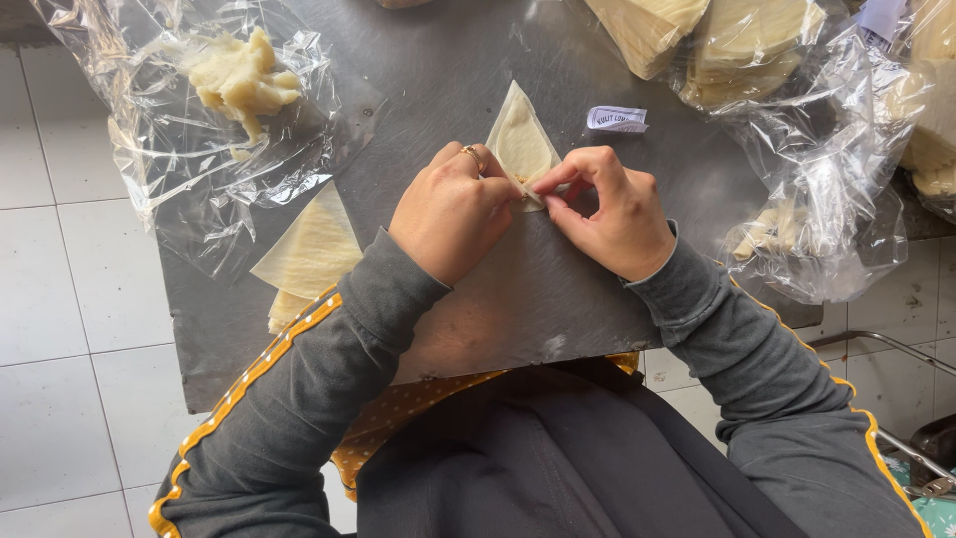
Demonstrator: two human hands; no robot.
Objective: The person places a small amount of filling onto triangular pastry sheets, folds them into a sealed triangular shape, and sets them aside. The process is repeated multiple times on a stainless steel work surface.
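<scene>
Both hands pinch the wrapper (520, 144): left hand (450, 211) and right hand (607, 209) fingertips close on its lower edge, pressing it flat against the table (448, 60) for support.

Both forearms, in grey sleeves with a yellow stripe, enter from 7 and 5 o'clock and converge at centre. Left hand (453, 211): knuckles up, fingers curled toward 2 o'clock, ring on one finger. Right hand (609, 211): thumb and forefinger pinched together, tips pointing to 9 o'clock, meeting the left fingertips.
</scene>
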